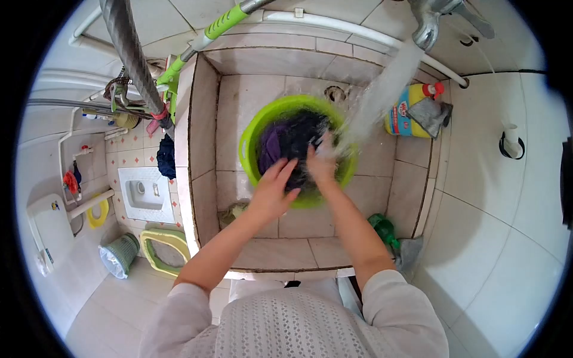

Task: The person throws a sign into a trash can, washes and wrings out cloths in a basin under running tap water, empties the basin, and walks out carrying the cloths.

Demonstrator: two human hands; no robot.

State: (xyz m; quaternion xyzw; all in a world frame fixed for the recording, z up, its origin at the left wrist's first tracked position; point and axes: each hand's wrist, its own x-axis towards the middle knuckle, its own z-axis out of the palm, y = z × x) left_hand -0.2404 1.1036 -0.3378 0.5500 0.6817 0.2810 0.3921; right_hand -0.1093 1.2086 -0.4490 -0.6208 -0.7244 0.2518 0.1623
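Observation:
A lime-green basin stands on the tiled sink floor with wet dark cloth and a purple cloth inside. Water pours from the metal tap into its right side and splashes. My left hand is over the basin's near left part, fingers apart and resting at the dark cloth's edge. Under the stream, my right hand reaches into the cloth; splashing and motion blur its fingertips, so I cannot tell whether it grips the cloth.
A yellow detergent bottle with a grey rag stands at the sink's right. A green bottle lies near the front right corner. Mop handles lean at the upper left. Left of the sink wall are a squat toilet and a bin.

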